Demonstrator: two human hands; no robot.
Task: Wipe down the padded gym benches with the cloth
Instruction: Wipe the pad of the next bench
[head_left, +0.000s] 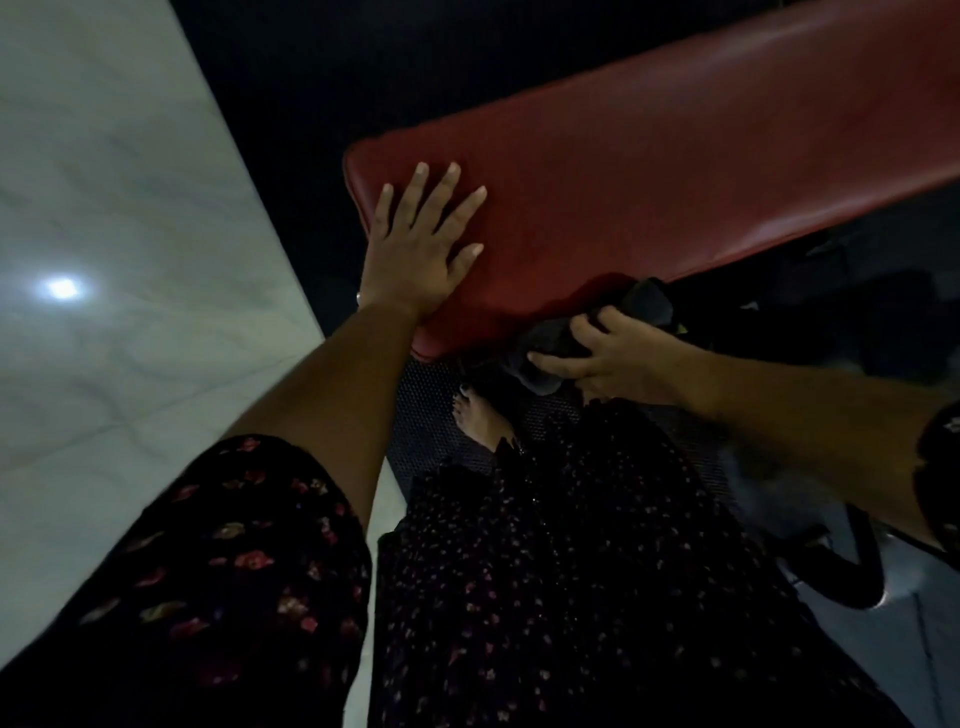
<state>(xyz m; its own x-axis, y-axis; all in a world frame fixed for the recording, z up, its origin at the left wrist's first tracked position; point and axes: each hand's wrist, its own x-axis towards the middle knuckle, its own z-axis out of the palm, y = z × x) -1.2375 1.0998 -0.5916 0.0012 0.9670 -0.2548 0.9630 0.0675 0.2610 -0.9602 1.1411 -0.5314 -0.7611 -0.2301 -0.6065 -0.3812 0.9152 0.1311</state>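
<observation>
Braced open left grip (415, 254) on red bench (675, 171); clutched cloth (548, 338) in right grip (613, 358) at near edge. Probably risked dropping loose folds.

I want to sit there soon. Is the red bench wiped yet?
No wiped patch shows on the red bench. The left hand lies flat on its end; the right hand grips the dark cloth at its near edge. The long top probably still needs wiping.
</observation>
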